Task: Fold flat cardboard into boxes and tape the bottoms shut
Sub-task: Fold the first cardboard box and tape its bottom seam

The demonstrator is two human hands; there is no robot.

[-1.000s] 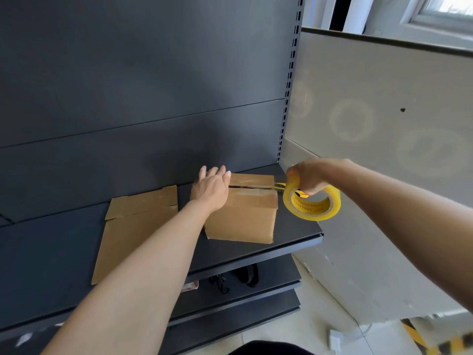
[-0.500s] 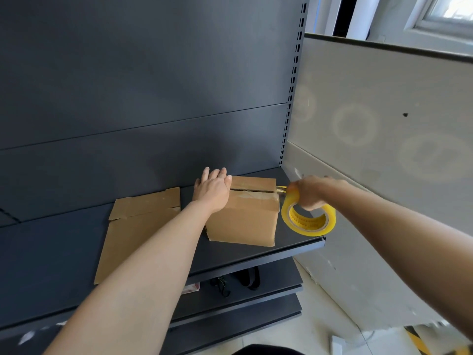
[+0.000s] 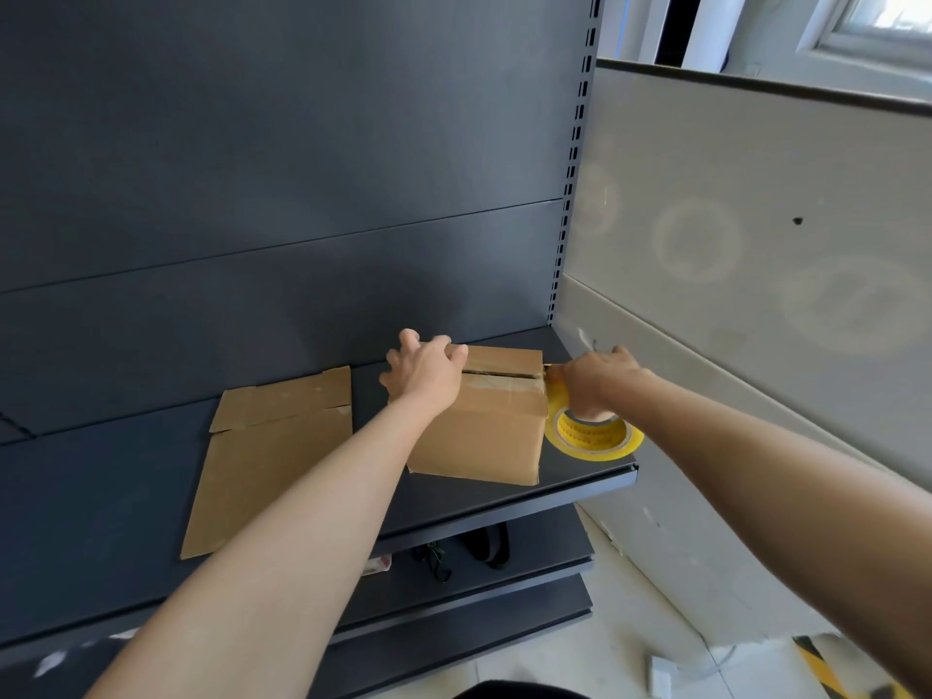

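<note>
Nearest, on the smooth dark metal shelf [image 3: 580, 479], a flat cardboard sheet [image 3: 272, 456] lies at 9 o'clock of the folded box [image 3: 484, 431]. The box is a matte brown block near the shelf's right end, its top flaps meeting at a seam with glossy tape along it. At its 3 o'clock the right hand [image 3: 592, 383] grips a yellow tape roll [image 3: 592, 438] just beside the box, while the left hand [image 3: 426, 370] curls its fingers over the box's top edge at 11 o'clock.
</note>
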